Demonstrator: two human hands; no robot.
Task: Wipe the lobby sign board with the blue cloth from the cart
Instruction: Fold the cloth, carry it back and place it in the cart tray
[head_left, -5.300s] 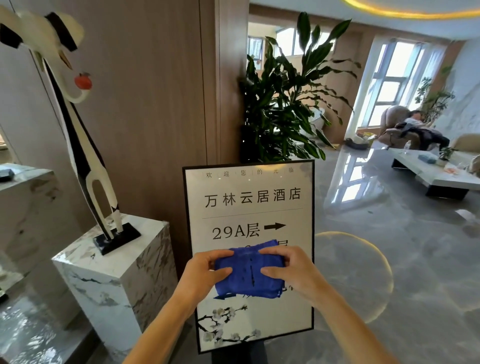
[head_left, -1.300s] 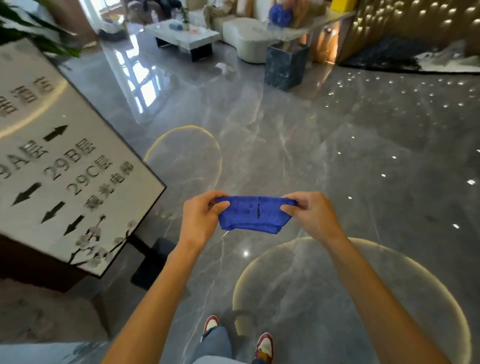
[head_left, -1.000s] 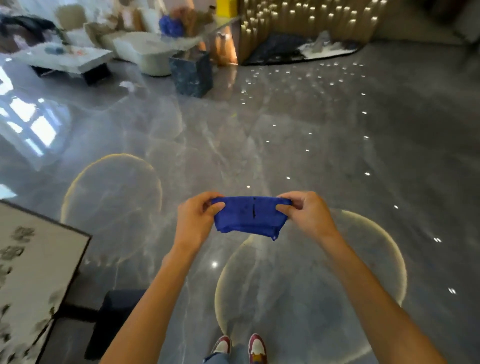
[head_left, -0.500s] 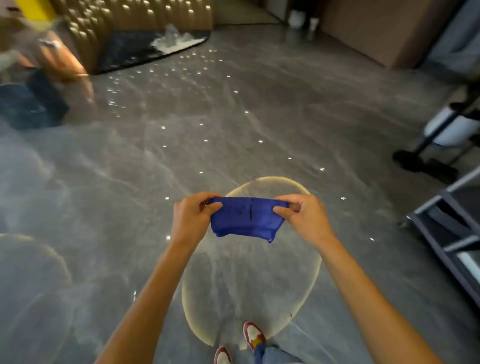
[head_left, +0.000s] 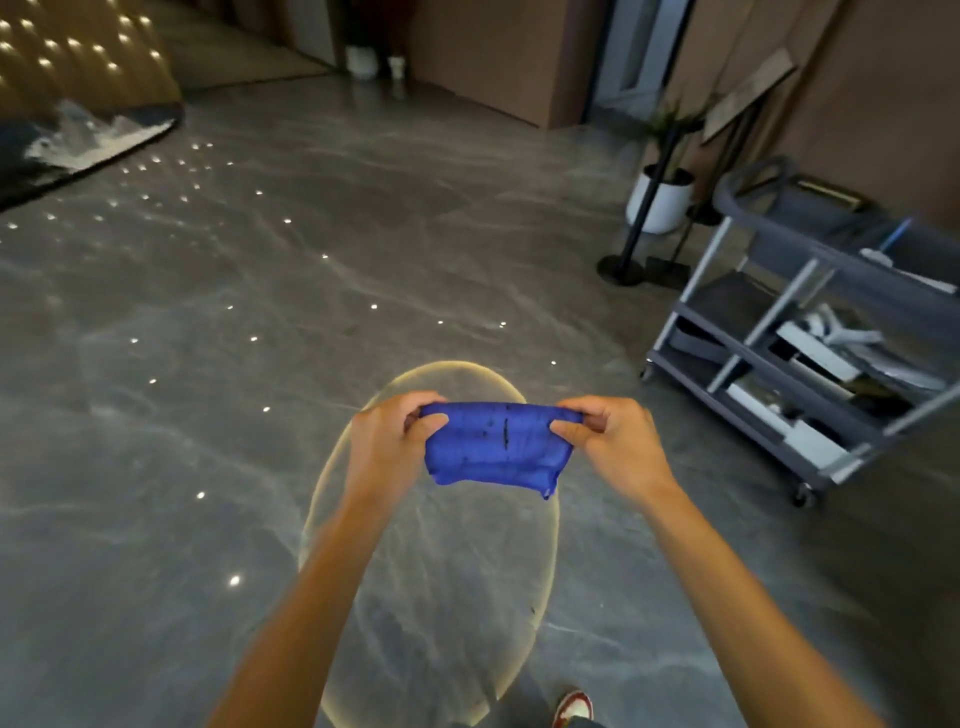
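Blue cloth stretched between both hands, cart off to the right

Head view: the left hand (head_left: 387, 449) and right hand (head_left: 613, 447) each pinch shut on an end of the blue cloth (head_left: 496, 449), its long axis running left-right between them; the cart (head_left: 810, 338) stands well apart, nearer the right grip; the sign board is out of view

No legible txt anywhere.
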